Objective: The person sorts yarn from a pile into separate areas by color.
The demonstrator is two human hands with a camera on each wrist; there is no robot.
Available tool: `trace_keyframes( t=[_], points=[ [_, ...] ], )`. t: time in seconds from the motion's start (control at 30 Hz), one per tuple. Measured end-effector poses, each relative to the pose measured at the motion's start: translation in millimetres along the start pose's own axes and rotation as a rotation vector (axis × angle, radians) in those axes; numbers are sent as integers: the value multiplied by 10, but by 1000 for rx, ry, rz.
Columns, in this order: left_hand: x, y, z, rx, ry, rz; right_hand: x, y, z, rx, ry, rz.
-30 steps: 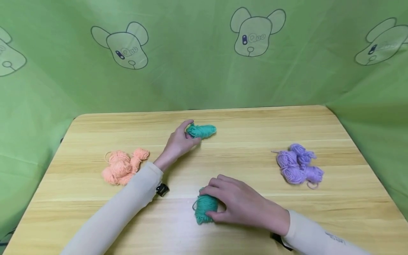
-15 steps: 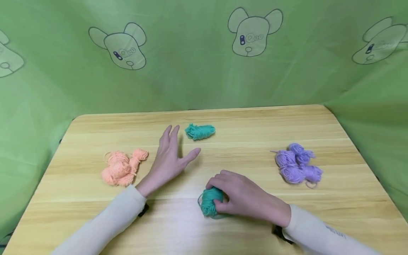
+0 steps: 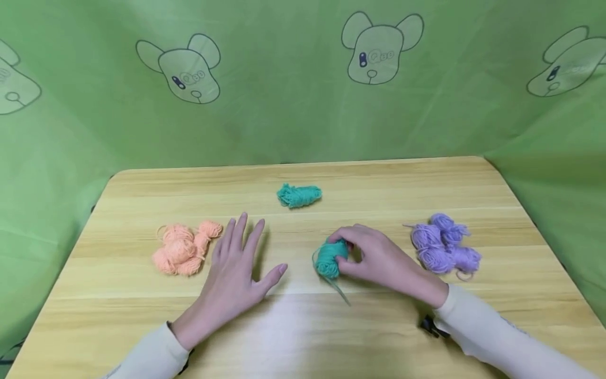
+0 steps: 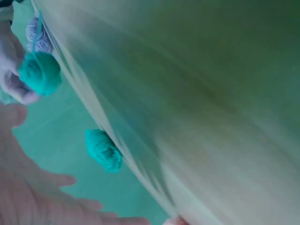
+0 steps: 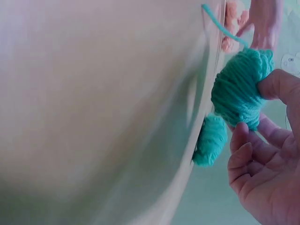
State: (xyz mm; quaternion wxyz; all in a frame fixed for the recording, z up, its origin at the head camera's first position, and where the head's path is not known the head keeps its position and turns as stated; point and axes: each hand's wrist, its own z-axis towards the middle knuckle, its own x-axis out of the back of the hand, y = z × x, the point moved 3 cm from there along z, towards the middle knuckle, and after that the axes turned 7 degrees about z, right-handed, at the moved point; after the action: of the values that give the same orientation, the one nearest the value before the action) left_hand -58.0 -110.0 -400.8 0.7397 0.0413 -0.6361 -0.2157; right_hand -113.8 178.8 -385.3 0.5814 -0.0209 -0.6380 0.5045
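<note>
My right hand [image 3: 379, 258] grips a green ball of yarn [image 3: 330, 259] between thumb and fingers, right of the table's middle. A loose yarn tail trails from the ball toward the front; in the right wrist view the held yarn ball [image 5: 241, 89] shows its windings plainly. Fingers spread and holding nothing, my left hand [image 3: 232, 281] is just right of the pile of peach yarn balls [image 3: 177, 250]. A second green ball of yarn [image 3: 299, 196] lies near the table's back edge, apart from both hands; the left wrist view also shows this far ball [image 4: 103, 150].
Several purple yarn balls [image 3: 440, 245] lie bunched at the right, beyond my right hand. The wooden table [image 3: 265, 342] has rounded back corners. Green cloth [image 3: 284, 121] printed with animal heads hangs behind it and along its sides.
My left hand has let go of the far green yarn ball and drawn back toward the front left. My right hand has carried its ball farther back and slightly right.
</note>
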Motion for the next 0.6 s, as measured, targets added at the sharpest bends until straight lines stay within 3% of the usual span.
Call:
trace_keyframes(
  t=[0.23,0.6],
  points=[
    [13,-11,-194,-13,-40,109,170,80,172,-146,21,6],
    [28,-33,-349,-7,-69,105,229,221,459,-225,45,-44]
  ],
)
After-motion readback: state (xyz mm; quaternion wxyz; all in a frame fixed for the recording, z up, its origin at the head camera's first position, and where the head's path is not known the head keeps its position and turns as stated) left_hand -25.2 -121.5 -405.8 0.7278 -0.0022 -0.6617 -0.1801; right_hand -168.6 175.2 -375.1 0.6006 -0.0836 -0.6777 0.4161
